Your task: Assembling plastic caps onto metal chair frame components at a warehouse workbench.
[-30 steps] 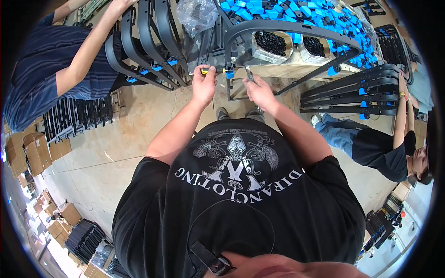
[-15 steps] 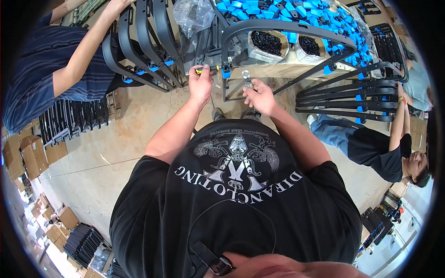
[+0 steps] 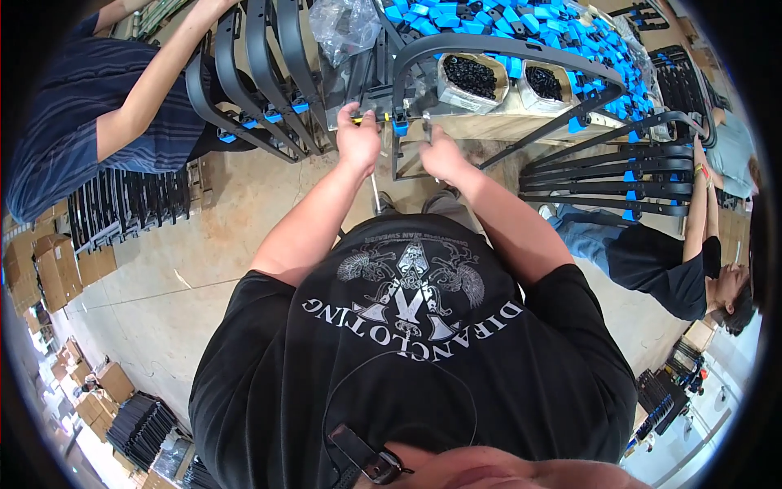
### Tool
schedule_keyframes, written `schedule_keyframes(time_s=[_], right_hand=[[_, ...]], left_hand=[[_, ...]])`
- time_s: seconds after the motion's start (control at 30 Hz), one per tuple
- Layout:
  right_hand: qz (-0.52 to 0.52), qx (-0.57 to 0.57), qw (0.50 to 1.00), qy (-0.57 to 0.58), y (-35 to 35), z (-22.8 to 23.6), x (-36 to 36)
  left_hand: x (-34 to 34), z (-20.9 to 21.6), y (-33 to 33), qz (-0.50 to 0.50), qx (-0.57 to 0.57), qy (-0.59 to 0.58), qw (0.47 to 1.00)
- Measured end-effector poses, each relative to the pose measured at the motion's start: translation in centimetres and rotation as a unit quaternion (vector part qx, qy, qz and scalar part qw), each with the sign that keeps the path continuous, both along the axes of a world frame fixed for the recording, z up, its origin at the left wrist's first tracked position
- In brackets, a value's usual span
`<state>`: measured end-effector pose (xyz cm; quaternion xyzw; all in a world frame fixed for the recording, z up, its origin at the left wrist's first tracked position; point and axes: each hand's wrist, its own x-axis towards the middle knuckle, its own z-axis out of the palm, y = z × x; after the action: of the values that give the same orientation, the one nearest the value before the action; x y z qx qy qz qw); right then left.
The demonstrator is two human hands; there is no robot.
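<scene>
A black tubular frame stands in front of me against the table, with a blue plastic fitting on its near left leg. My left hand is closed around a yellow-and-black screwdriver, whose shaft points right toward the fitting. On the fitting's other side, my right hand grips a silver wrench. The wrench's head is blurred, and I cannot tell whether it touches the frame.
Blue and black plastic parts cover the table behind two boxes of small black pieces. Black frames stand at left beside a person in a striped shirt. More frames are at right, near a person in black.
My right hand has swung the wrench left and up, close to the blue fitting. My left hand has shifted slightly right with the screwdriver.
</scene>
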<state>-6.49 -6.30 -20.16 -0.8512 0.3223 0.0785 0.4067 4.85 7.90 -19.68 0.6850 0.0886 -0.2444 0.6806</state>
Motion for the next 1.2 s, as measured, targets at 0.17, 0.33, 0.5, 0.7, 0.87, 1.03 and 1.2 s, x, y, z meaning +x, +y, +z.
schedule_keyframes(time_s=[0.17, 0.33, 0.5, 0.7, 0.87, 1.03, 1.2], right_hand=[[0.083, -0.03, 0.995, 0.046, 1.6, 1.5, 2.7], [0.162, 0.0, 0.986, 0.023, 0.5, 2.1, 2.8], [0.017, 0.446, 0.892, 0.073, -2.3, 3.1, 2.7], [-0.009, 0.457, 0.873, 0.167, -1.3, 6.2, 4.3], [0.188, -0.054, 0.98, -0.036, 0.2, 3.0, 3.8], [-0.061, 0.528, 0.836, 0.132, -2.2, 7.0, 4.9], [0.124, 0.26, 0.948, 0.136, -0.9, 2.4, 4.3]], left_hand=[[1.1, 1.0, 0.0, -0.037, 0.027, 0.069, 0.997], [0.8, 1.1, -0.4, -0.011, 0.071, 0.027, 0.997], [-0.2, 0.7, -0.7, -0.002, 0.035, -0.035, 0.999], [-0.2, -0.5, 0.2, 0.022, -0.003, -0.001, 1.0], [-0.2, 0.4, -0.7, 0.016, 0.001, -0.003, 1.0], [-0.1, -0.9, 0.1, 0.041, -0.011, -0.023, 0.999], [-0.2, -1.3, -0.3, 0.026, -0.012, -0.025, 0.999]])
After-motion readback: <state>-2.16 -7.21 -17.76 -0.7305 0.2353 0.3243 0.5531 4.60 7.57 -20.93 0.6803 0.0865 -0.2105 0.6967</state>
